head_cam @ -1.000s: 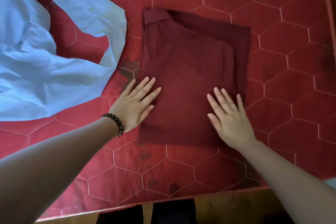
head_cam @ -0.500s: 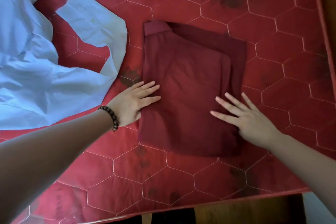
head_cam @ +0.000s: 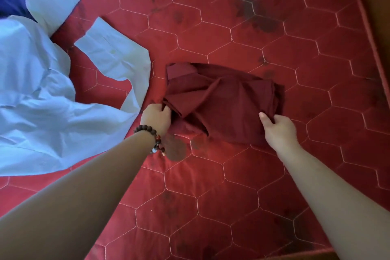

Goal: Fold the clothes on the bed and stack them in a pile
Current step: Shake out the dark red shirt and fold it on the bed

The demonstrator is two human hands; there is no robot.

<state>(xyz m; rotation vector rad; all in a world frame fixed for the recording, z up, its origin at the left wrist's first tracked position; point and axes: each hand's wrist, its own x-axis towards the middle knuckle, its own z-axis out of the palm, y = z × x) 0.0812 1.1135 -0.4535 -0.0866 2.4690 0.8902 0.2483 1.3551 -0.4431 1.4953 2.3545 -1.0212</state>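
I see my left hand (head_cam: 156,116) and right hand (head_cam: 278,126) each clenched on a near corner of the maroon garment (head_cam: 221,99), mid-bed (head_cam: 232,186). Uneven lifting could spill its folds; the blue shirt (head_cam: 42,99) lies close.

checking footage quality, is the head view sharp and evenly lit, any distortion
Head view: soft overall; wide-angle bend curves the mattress quilting lines; the left forearm is in shade, the right lit brighter; the dark red garment folds stay readable; no glare.
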